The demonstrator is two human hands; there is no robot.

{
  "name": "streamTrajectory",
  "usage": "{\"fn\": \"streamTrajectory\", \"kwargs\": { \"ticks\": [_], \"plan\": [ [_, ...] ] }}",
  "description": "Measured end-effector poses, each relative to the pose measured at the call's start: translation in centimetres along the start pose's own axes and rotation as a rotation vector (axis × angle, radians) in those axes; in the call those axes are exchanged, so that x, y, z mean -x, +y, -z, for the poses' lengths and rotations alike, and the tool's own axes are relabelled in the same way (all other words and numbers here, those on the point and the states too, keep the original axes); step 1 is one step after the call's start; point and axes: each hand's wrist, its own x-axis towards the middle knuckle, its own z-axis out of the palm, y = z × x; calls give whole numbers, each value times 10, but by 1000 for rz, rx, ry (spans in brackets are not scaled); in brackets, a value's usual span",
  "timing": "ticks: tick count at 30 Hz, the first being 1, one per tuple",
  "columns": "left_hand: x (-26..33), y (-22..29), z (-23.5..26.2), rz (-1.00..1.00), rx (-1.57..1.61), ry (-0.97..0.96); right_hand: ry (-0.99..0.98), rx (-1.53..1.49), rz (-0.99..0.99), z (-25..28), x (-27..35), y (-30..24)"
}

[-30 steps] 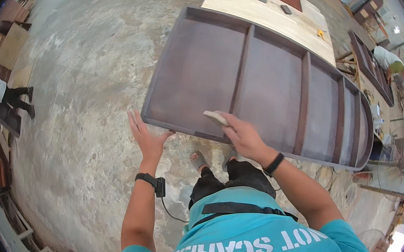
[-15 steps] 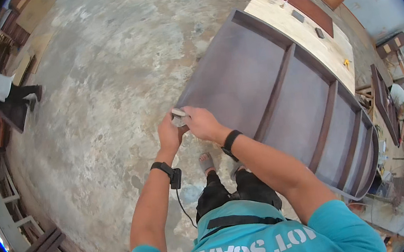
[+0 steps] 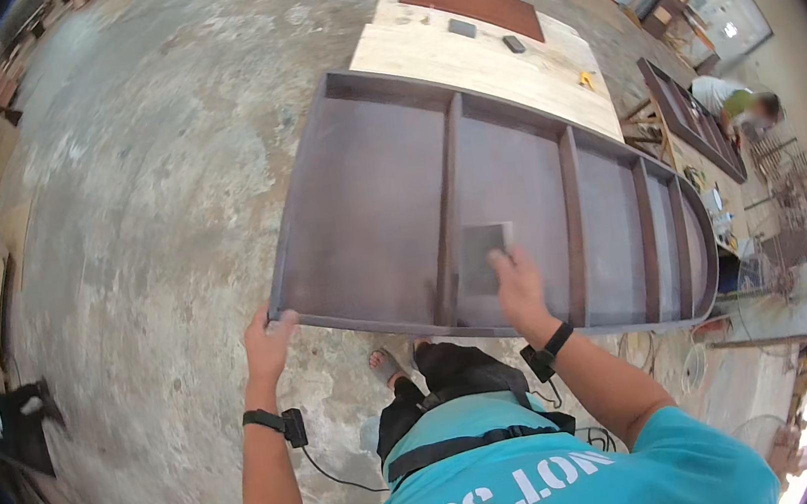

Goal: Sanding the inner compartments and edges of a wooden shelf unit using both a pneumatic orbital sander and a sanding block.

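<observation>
A dark brown shelf unit lies on its back in front of me, its dividers upright and its right end rounded. My left hand is at its near left corner, thumb and fingers apart, blurred by motion. Over the second compartment, my right hand pinches the edge of a dark square sheet with a pale rim, which looks like sandpaper. Motion smears the sheet, and I cannot tell whether it touches the panel.
Beyond the unit is a pale wooden board bearing a reddish-brown panel, two small dark blocks and a yellow tool. Another person bends over a dark frame at right. A second person's dark-clad leg shows at left.
My hands were together over the floor on a small pale folded piece. They have separated: left to the unit's corner, right over the compartments. My view has turned, and the unit appears further left.
</observation>
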Motion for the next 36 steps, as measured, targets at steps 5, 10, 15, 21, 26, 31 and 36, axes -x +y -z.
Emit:
{"fn": "streamTrajectory", "kwargs": {
  "ticks": [5,10,15,21,26,31,36],
  "plan": [
    [-64,37,-27,170,-393,-152,138,-185,-469,-25,30,23],
    [-68,18,-52,122,-833,77,228,-249,-294,-62,-30,20],
    [-69,37,-57,154,-819,63,190,-293,-321,-26,-196,4],
    [-74,17,-68,94,-876,97,211,-366,-287,39,-415,-7],
    [-73,15,-53,166,-812,22,183,-202,-198,17,-355,13],
    [-71,14,-44,98,-724,-15,-24,36,-391,-18,-102,20],
    [-63,6,-39,71,-689,-11,-237,340,-522,14,-9,-30]
  ]
}}
